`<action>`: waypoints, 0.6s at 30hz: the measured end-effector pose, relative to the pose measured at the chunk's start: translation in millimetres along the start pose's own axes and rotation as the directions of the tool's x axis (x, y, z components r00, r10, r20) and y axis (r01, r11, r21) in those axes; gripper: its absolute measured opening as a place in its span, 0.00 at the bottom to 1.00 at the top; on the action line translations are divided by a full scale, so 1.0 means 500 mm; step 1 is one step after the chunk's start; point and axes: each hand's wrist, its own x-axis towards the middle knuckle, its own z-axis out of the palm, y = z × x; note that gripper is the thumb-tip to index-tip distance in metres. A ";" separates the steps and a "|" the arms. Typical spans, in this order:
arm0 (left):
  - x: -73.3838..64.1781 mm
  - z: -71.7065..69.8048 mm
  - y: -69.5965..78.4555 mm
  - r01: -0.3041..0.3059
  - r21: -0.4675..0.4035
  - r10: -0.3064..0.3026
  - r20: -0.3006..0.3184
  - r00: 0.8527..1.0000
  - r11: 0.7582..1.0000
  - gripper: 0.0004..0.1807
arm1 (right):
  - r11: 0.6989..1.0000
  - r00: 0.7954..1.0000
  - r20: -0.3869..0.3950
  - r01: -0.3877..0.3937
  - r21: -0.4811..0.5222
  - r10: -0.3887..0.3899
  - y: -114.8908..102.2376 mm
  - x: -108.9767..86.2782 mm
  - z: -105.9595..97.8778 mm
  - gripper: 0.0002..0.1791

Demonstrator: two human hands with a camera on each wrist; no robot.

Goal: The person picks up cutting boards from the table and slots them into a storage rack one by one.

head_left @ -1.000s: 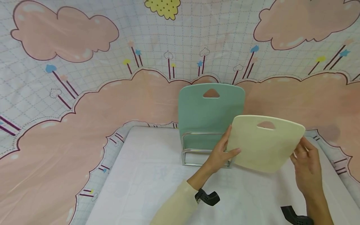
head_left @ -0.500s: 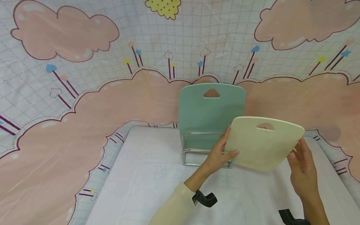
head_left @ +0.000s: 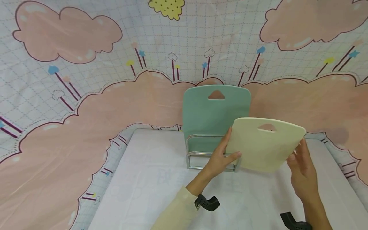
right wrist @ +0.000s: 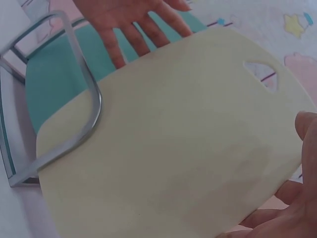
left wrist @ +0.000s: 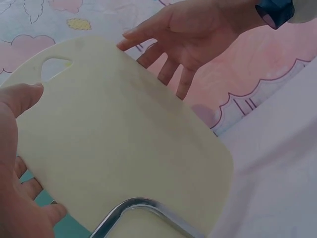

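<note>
Between my two hands a cream cutting board (head_left: 267, 145) with a handle slot tilts over the right side of a silver wire rack (head_left: 191, 154). At its left edge my left hand (head_left: 217, 161) grips it, thumb toward the front and fingers behind. My right hand (head_left: 304, 174) holds the opposite edge. A green cutting board (head_left: 217, 116) stands upright in the rack, partly covered by the cream one. In the left wrist view, a wire loop (left wrist: 141, 202) crosses in front of the cream board's lower end. The right wrist view also has the loop (right wrist: 94, 101) over that end.
The rack stands on a white tabletop (head_left: 143, 179). Behind it hangs a patterned cloth (head_left: 95, 105) with pink clouds and a grid, spreading past both sides of the table. A black bracket sits on each wrist.
Both hands have shifted slightly left with the cream cutting board, so it overlaps more of the rack and the green board. The rack and green board stay put.
</note>
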 end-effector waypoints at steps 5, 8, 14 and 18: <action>-0.004 -0.009 -0.002 0.011 0.013 -0.011 -0.027 1.000 1.000 0.46 | 0.998 1.000 0.004 -0.008 -0.057 0.008 -0.006 0.000 0.009 0.40; -0.008 -0.015 -0.002 0.016 0.017 -0.015 -0.038 0.999 1.000 0.46 | 1.000 1.000 0.019 0.008 0.018 -0.008 -0.008 0.000 0.015 0.39; -0.012 -0.034 0.000 0.023 0.036 -0.021 -0.037 0.999 0.999 0.46 | 0.998 0.996 0.067 0.054 0.026 -0.056 -0.006 0.006 0.028 0.41; -0.016 -0.044 0.023 0.051 0.051 -0.050 -0.023 0.998 0.997 0.47 | 0.999 0.996 0.074 0.042 0.020 -0.043 -0.006 0.005 0.034 0.42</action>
